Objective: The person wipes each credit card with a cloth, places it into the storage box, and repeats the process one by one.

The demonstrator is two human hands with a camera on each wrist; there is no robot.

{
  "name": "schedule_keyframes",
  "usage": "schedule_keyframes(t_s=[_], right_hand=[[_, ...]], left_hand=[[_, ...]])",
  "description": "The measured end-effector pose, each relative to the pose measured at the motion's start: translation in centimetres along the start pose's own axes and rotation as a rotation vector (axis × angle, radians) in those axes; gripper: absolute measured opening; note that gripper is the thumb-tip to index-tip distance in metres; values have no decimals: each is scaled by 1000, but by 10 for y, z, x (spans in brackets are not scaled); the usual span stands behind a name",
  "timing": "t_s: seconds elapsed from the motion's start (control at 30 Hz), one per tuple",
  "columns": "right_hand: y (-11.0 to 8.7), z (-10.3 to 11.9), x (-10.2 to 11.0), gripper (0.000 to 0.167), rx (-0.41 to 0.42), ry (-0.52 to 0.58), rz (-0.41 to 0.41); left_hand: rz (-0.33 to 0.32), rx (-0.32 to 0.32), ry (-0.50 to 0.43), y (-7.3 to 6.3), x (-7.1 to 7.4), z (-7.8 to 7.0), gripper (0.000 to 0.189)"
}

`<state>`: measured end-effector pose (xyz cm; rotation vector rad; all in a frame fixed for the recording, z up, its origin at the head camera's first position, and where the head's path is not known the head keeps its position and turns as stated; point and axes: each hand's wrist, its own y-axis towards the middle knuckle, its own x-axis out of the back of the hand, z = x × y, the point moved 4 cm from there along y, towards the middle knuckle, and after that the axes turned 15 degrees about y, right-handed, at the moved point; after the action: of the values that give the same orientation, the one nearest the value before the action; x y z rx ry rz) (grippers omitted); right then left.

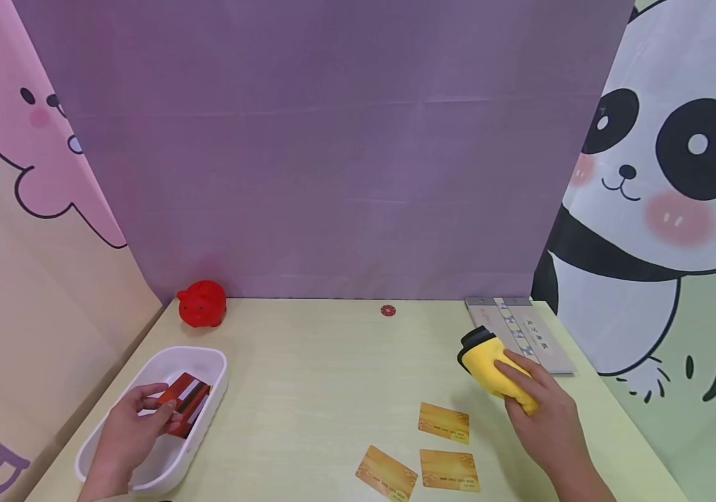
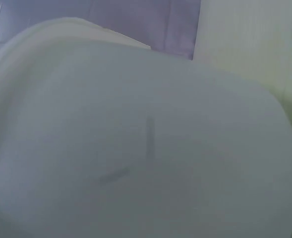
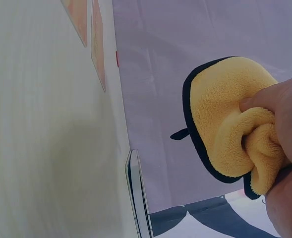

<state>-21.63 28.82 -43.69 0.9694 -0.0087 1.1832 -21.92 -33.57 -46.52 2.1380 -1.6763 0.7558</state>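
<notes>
From my remote seat I watch the left hand [image 1: 132,425] reach over the white tray [image 1: 160,466] at the near left of the table [image 1: 295,390], its thumb and fingers pinching what looks like a small stack of red cards [image 1: 185,404] with dark stripes; I cannot count them, nor tell whether they touch the tray floor. My left wrist feed is dim and filled by the pale inside of that tray. On the other side, the right hand [image 1: 546,418] has its fingers and thumb closed around a folded yellow cloth [image 1: 489,366] edged in black, held up over the table; my right wrist feed shows its fuzzy folds bunched within the grip. Left of this hand, flat on the tabletop, I see one gold card [image 1: 444,422], a second gold card [image 1: 450,470] just beside it on the near side, and a third gold card [image 1: 386,474] lying askew to their left. Beyond the cloth, at the far right corner, lies a flat grey case [image 1: 546,341] with a patterned band. A small red disc [image 1: 387,310] sits near the back edge, and a red pig figure [image 1: 202,304] stands at the far left corner, before a purple backdrop [image 1: 332,139].
</notes>
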Motion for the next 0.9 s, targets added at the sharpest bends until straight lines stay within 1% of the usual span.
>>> schedule_keyframes(t_s=[0.27, 0.47, 0.67, 0.83, 0.9], right_hand=[[0, 3, 0, 62, 0, 8, -4], [0, 6, 0, 64, 15, 19, -7], [-1, 6, 0, 63, 8, 9, -3], [-1, 5, 0, 62, 2, 4, -1], [-1, 4, -1, 62, 1, 6, 2]], left_hand=[[2, 5, 15, 0, -1, 0, 53], [17, 14, 1, 1, -3, 2, 56], [23, -6, 18, 1, -6, 2, 54], [24, -15, 88, 1, -6, 2, 51], [21, -5, 136, 1, -6, 1, 51]])
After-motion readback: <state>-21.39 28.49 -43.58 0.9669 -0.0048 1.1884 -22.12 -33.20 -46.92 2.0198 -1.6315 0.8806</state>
